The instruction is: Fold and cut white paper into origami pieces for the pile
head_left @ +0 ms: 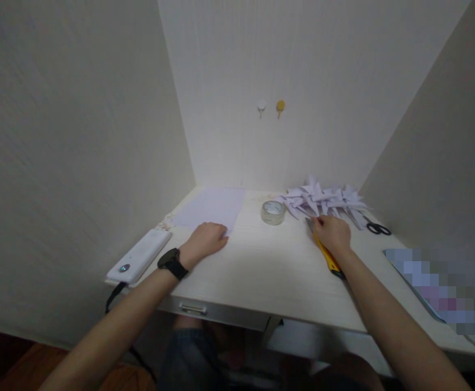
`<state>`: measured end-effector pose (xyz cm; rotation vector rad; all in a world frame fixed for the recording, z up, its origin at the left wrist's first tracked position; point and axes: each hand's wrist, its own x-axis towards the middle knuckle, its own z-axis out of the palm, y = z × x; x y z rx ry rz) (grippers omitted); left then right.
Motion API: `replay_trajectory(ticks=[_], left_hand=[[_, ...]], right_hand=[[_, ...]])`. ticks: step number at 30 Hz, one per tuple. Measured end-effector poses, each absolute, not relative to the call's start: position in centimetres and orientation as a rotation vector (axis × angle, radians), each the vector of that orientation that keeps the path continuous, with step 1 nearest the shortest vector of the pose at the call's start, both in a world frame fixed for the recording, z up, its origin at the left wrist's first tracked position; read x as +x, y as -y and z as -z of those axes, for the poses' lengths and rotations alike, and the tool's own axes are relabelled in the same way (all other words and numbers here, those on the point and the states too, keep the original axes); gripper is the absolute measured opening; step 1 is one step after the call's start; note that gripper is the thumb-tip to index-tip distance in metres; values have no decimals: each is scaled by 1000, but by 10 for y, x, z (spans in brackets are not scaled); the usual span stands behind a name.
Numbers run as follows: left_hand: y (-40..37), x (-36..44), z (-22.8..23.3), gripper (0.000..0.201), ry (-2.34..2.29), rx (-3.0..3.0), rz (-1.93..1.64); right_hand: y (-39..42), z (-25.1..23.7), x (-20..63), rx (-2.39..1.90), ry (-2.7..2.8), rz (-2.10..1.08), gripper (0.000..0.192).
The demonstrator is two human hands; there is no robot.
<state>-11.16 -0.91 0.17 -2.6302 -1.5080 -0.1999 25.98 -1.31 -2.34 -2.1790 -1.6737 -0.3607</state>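
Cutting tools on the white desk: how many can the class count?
2: a yellow-and-black utility knife at the right hand, and black-handled metal scissors just right of the folded white paper shapes. More could be hidden beneath those shapes.

Dim corner with pale walls (229,54), white desk (257,282) and dark, reddish-brown floor (29,369) below.

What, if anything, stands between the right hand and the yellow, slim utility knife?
Nothing visible: the right hand touches the knife near its blade. The clear, round tape roll sits off to the left.
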Motion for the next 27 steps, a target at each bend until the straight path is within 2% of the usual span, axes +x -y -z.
replay_trajectory(ticks=[6,19,23,25,27], left_hand=[[17,-105,-5,25,1633,-2547,111],[30,-114,-7,32,1639,-2375,28],[31,-125,-16,36,1715,-2284,313],[32,-129,-22,37,1773,-2247,644],[35,-129,-28,33,1831,-2203,1101]], right_hand=[[13,24,261,-2157,1677,367,44],[18,22,255,-2068,1730,340,44],[17,22,256,-1935,1679,332,43],[15,18,252,-1829,1611,256,43],[15,12,241,-1676,1548,23,42]])
